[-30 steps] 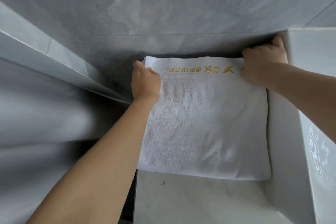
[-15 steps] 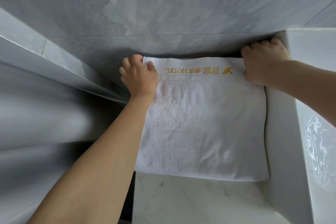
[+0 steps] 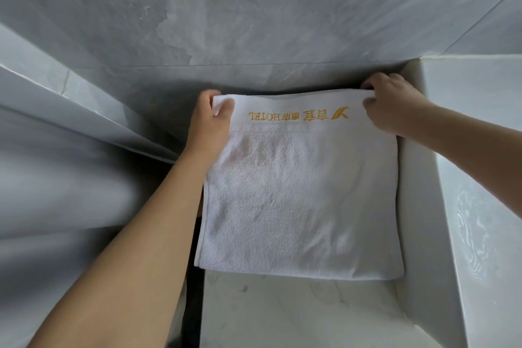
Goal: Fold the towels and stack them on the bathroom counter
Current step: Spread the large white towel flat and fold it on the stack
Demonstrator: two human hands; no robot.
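1. Counter (image 3: pixel 296 316): white marble-look surface with faint grey veining, smooth and glossy, nearest the viewer. It carries the towel on its far part; a bare strip lies on the near side of the towel.
2. Dark gap (image 3: pixel 195 305): a narrow black slot runs along the counter's left edge, just left of the towel's near left corner.
3. Raised white ledge (image 3: pixel 463 206): smooth, glossy block standing right of the towel, its vertical face touching or just beside the towel's right edge; which cannot be told.
4. Towel (image 3: pixel 299 200): white terry cloth, folded into a near-square pad, lying flat on the counter. Pile is nubby and slightly flattened in streaks. A smooth woven band crosses its far end, bearing gold embroidered lettering (image 3: pixel 299 115) that reads upside down from the viewer. The slightly longer axis runs near to far; the banded end points at the wall.
5. Left hand (image 3: pixel 210 124): at the towel's far left corner, thumb on top and fingers curled behind the edge, pinching that corner.
6. Right hand (image 3: pixel 395 104): at the towel's far right corner, thumb on top, fingers curled over the far edge, gripping it. The far edge appears slightly lifted.
7. Wall (image 3: pixel 254 8): grey stone-patterned tile, matt sheen, beyond the towel, with one horizontal joint line.
8. Grey angled panel (image 3: pixel 70 121): left of the towel, blurred.
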